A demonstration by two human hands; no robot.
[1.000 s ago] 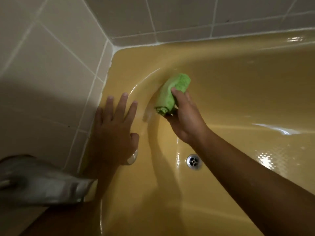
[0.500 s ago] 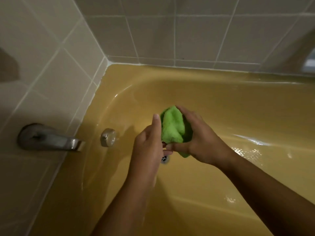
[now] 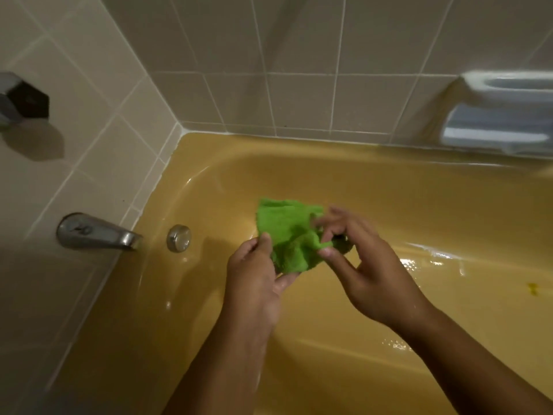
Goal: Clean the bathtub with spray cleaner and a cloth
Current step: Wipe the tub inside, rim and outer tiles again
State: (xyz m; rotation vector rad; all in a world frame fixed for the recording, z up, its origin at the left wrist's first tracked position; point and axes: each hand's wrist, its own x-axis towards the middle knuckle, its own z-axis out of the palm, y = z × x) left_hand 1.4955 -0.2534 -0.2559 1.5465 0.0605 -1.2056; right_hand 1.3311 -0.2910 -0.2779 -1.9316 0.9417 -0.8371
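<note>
I observe both hands raised over the basin of the bathtub [image 3: 389, 190], toward its spout end, with the cloth [image 3: 288, 235] stretched between them. The cloth is green, nappy and partly opened out, its upper edge towards the far rim of the tub and its lower part bunched.

Left hand [image 3: 254, 280]: the grip is pinching the cloth's lower left edge, thumb on top and fingers beneath. Right hand [image 3: 371, 265]: the grip is pinching a twisted corner on the cloth's right side between thumb and forefinger; the remaining fingers are spread above it and blurred, so I cannot tell exactly how they lie. The cloth hangs between the two grips; I cannot tell whether it touches the tub surface behind it.

The tub is mustard yellow and glossy. Bright wet-looking highlights lie on the basin floor to the right of the right hand. A small yellow speck [image 3: 532, 288] sits on the floor near the right edge of the view.

At the left end wall of the tub a round metal overflow cap [image 3: 179, 242] is set, and just beside it a metal spout [image 3: 95, 233] juts from the tiled wall [image 3: 299, 55] above the tub's left rim. Higher on the same wall is a tap handle [image 3: 22, 98] (cut off by the left edge of the view). A pale soap dish [image 3: 502, 115] is fixed to the back wall above the far rim, well apart from both hands.
</note>
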